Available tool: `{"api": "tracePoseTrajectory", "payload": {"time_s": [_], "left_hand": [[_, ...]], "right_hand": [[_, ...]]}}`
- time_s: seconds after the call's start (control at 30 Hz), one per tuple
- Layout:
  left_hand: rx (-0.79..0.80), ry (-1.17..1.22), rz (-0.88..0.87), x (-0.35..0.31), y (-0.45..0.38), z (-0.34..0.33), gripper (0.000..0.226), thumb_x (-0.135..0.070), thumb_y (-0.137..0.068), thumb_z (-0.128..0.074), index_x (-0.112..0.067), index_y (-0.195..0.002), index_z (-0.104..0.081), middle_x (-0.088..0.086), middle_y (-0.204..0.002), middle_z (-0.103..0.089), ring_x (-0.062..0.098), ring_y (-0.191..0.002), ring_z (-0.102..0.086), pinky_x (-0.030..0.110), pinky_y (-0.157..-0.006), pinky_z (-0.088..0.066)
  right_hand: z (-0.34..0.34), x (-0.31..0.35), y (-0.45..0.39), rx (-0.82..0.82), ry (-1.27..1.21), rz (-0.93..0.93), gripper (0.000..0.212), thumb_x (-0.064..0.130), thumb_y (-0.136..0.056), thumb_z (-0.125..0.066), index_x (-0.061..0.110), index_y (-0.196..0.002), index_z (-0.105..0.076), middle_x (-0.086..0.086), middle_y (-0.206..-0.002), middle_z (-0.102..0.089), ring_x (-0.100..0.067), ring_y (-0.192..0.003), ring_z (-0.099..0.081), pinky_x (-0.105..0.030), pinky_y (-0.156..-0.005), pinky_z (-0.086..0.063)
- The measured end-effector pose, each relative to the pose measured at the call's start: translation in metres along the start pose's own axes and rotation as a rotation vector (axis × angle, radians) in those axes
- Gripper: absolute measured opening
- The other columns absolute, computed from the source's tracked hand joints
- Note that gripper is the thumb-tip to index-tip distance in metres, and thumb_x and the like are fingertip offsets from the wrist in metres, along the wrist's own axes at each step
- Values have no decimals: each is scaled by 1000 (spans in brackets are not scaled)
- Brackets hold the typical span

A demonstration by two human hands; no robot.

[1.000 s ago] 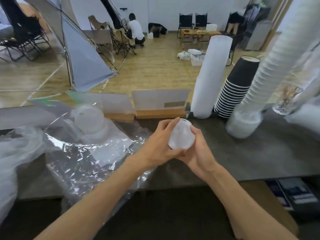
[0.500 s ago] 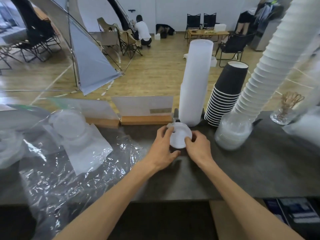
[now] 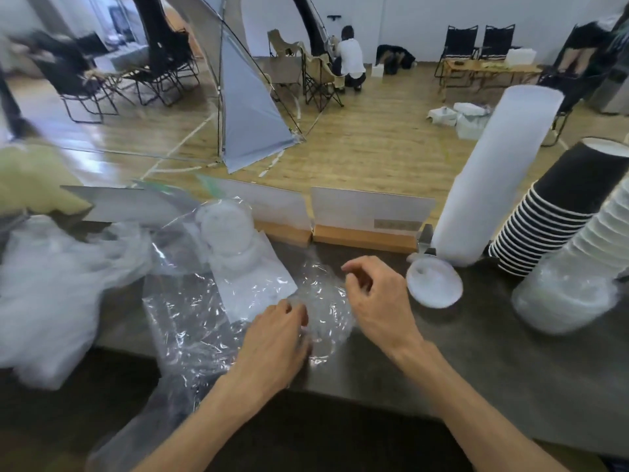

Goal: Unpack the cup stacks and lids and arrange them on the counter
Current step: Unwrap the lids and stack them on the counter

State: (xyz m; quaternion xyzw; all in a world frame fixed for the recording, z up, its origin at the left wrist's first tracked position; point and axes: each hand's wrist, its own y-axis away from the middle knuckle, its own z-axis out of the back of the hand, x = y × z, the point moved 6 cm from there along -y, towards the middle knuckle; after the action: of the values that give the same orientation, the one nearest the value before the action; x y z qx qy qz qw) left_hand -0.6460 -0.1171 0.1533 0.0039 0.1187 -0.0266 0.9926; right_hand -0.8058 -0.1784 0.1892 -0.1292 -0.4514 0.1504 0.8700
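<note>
A small white lid stack [image 3: 434, 283] lies on the dark counter [image 3: 476, 352], just in front of a tall white sleeve of cups [image 3: 490, 185]. To its right stand a black cup stack [image 3: 558, 212], a leaning white cup stack [image 3: 609, 219] and a pile of clear lids [image 3: 561, 296]. More white lids [image 3: 226, 229] sit inside a crumpled clear plastic bag [image 3: 190, 318] on the left. My left hand [image 3: 275, 340] curls its fingers into that plastic. My right hand [image 3: 377, 298] hovers left of the small lid stack, fingers loosely curled, holding nothing.
Two card signs in wooden holders [image 3: 366, 233] stand along the counter's far edge. A heap of white plastic wrapping [image 3: 51, 294] covers the counter's left end. Beyond the counter are a wooden floor, a grey tent, folding chairs and a crouching person.
Both hands set the small white lid stack down beside the tall sleeve and let go. They moved left to the clear plastic bag, and my view turned left.
</note>
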Motion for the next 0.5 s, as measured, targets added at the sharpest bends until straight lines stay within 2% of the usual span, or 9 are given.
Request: {"api": "tracePoseTrajectory", "payload": {"time_s": [0.1,0.2,0.3,0.37,0.43,0.5], "left_hand": [[-80,170,35,17,0,10,4,-25,-95,-54,-21,-94,-54,-3,-95,-61,23,-92,-59,34,-75,-41],[-269,428,143,35,5,36,12,-19,-99,-54,-21,-87,-51,-8,-78,-59,15,-73,-56,30,-65,-38],[-447,662,214,51,14,75,14,-15,-101,-53,-21,-89,-52,-5,-72,-62,10,-65,-61,25,-59,-46],[-553,783,239,62,20,100,15,-13,-101,-53,-20,-88,-52,-2,-71,-63,10,-64,-62,17,-58,-46],[-645,849,246,73,27,121,16,-14,-102,-53,-21,-88,-53,-1,-71,-63,8,-64,-61,15,-60,-47],[-688,869,247,83,32,133,15,-16,-102,-54,-22,-88,-53,-2,-72,-63,8,-65,-61,16,-62,-49]], "right_hand": [[-25,20,-2,36,-19,48,13,9,-94,-62,14,-101,-71,6,-95,-67,-5,-85,-61,-24,-79,-53],[-31,47,3,-85,-65,175,13,14,-94,-57,12,-98,-69,3,-92,-67,-7,-83,-60,-22,-76,-51],[-40,77,16,-184,-69,365,14,15,-93,-54,9,-92,-66,1,-84,-63,-12,-76,-56,-25,-71,-47],[-51,79,15,-192,-136,281,7,12,-92,-53,12,-90,-61,4,-82,-59,-10,-74,-52,-26,-68,-46],[-71,65,3,-133,-178,46,6,10,-89,-56,16,-89,-56,5,-85,-57,-11,-78,-51,-33,-71,-48],[-107,53,-9,101,23,-19,12,21,-88,-62,18,-99,-59,4,-103,-58,-15,-96,-52,-40,-89,-48]]}}
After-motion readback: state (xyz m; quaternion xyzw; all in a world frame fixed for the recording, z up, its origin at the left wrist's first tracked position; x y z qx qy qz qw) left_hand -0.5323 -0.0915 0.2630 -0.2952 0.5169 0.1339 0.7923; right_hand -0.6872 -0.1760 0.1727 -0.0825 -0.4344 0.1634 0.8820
